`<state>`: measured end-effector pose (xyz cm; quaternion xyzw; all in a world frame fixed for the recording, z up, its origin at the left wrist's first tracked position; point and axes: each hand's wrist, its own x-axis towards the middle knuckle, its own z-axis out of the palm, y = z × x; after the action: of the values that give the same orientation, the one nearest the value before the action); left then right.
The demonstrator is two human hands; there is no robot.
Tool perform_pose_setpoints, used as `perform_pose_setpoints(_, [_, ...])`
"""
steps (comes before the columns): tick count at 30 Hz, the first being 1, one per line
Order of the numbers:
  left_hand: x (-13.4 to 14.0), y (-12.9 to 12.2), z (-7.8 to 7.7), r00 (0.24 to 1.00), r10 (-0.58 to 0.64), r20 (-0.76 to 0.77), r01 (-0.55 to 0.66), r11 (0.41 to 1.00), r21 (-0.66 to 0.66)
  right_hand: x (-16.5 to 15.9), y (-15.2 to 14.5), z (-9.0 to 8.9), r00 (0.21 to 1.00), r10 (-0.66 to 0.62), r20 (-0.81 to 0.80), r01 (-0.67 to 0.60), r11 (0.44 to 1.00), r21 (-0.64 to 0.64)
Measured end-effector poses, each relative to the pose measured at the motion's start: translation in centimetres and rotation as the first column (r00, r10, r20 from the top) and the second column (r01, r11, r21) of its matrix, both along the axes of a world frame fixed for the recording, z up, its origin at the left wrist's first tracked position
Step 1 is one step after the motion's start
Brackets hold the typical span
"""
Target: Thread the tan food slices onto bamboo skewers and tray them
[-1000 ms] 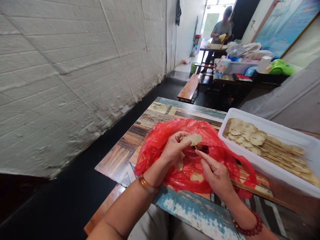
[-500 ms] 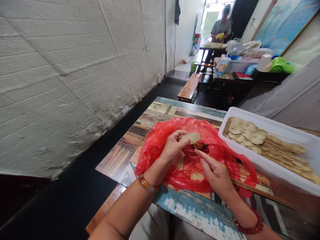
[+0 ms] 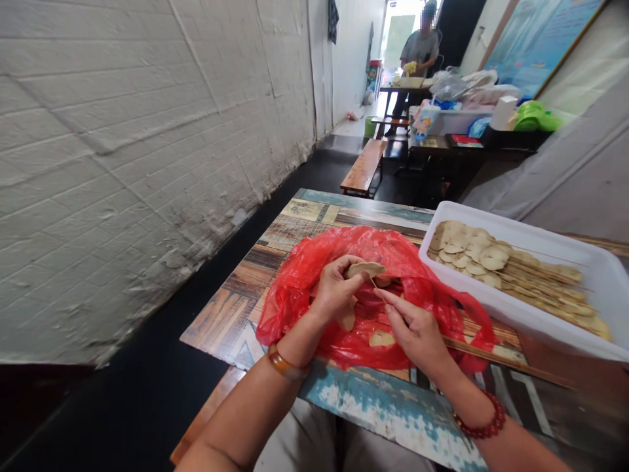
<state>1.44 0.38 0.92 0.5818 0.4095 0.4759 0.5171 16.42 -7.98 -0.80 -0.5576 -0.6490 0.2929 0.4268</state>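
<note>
Pale slice in left hand, blue wall poster, illegible

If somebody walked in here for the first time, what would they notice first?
Probably the bright red plastic bag spread on the patchwork-patterned table, straight in front of the person. Just over it, the left hand pinches a pale, flat slice while the right hand holds a thin stick up to it. Next would come the white tub to the right, with similar slices heaped inside.
</note>
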Motion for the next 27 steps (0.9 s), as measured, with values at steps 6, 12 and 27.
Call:
perform_pose_setpoints(6, [0.09,0.17,-0.16,1.000,0.013,-0.019,-0.013,1.000,0.011,0.00,0.09,0.18,1.000,-0.008,0.018,0.007,1.000,0.017])
perform_pose_setpoints(12, [0.26,0.19,-0.34,0.996,-0.037,0.083,0.041,0.998,-0.040,0.05,0.10,0.17,0.999,-0.022,0.042,0.022,1.000,0.014])
perform_pose_setpoints(27, [0.32,0.40,-0.86,0.996,-0.019,0.088,0.022,0.999,-0.037,0.21,0.33,-0.39,0.999,-0.013,0.040,0.012,1.000,0.019])
